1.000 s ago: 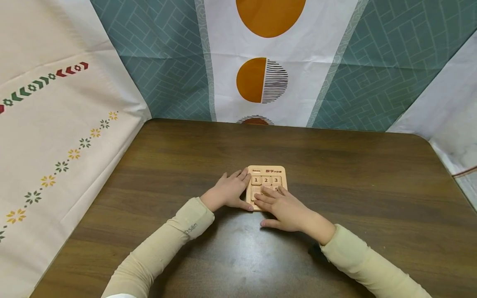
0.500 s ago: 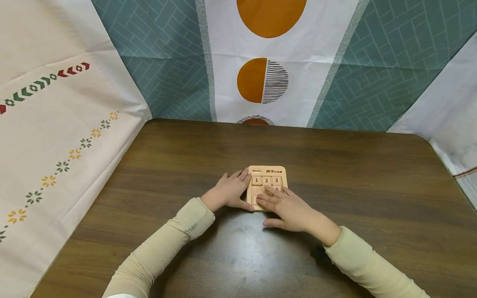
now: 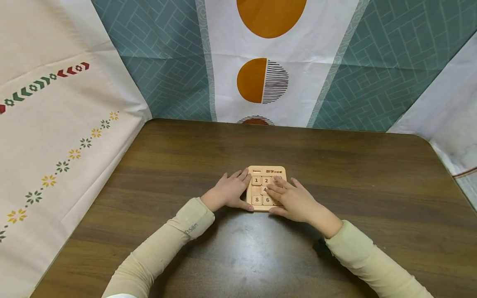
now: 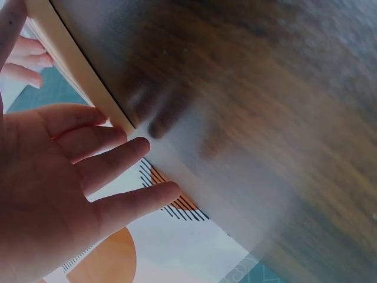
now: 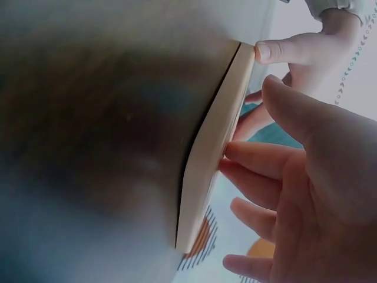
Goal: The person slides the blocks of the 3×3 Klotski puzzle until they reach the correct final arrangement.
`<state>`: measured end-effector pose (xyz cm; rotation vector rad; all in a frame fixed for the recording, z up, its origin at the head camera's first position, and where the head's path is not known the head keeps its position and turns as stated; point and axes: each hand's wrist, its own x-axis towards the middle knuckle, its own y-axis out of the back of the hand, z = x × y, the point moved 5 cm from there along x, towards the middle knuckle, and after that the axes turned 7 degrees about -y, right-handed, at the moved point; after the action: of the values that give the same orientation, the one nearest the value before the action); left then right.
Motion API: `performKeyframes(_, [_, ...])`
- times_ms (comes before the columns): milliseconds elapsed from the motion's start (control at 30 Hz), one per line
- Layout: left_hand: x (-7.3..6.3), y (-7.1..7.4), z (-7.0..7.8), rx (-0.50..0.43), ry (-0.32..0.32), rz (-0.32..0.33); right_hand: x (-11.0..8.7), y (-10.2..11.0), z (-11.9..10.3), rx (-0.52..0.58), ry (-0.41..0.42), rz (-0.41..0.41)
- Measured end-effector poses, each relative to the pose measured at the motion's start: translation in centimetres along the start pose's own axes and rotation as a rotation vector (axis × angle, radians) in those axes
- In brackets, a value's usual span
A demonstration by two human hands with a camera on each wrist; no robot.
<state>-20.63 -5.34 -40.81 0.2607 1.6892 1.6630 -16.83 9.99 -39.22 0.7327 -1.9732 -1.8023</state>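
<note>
A light wooden number sliding puzzle (image 3: 256,190) lies flat on the brown table. Tiles 1 and 2 show in its top row, and 8 and 6 in the bottom row. Part of tile 4 (image 3: 264,190) is visible in the middle row, right of a bare slot; my fingers cover the right-hand tiles. My left hand (image 3: 231,191) rests along the board's left edge, its fingers extended and thumb at the near corner. Over the right side, my right hand (image 3: 298,203) touches the tile face with its fingertips (image 5: 231,150), fingers mostly straight and thumb near the front edge.
The dark wood-grain table (image 3: 346,165) extends around the puzzle. A patterned teal and white cloth (image 3: 175,62) hangs behind its far edge, and a pale embroidered cloth (image 3: 67,124) borders the left side. A small dark object (image 3: 319,245) is partly visible beneath the right wrist.
A tile at the left column slid from the middle row to the bottom. My right hand then shifted right and away from me, uncovering tiles 8 and 6. The left hand stays put.
</note>
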Motion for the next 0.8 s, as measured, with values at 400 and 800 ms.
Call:
performKeyframes(400, [0.0,0.0,0.0,0.005,0.002,0.002,1.3,-0.5,-1.5,-0.015,0.03,-0.021])
performKeyframes(800, [-0.1,0.0,0.0,0.004,0.002,0.0,-0.4,0.2,-1.6,-0.048,0.043,0.027])
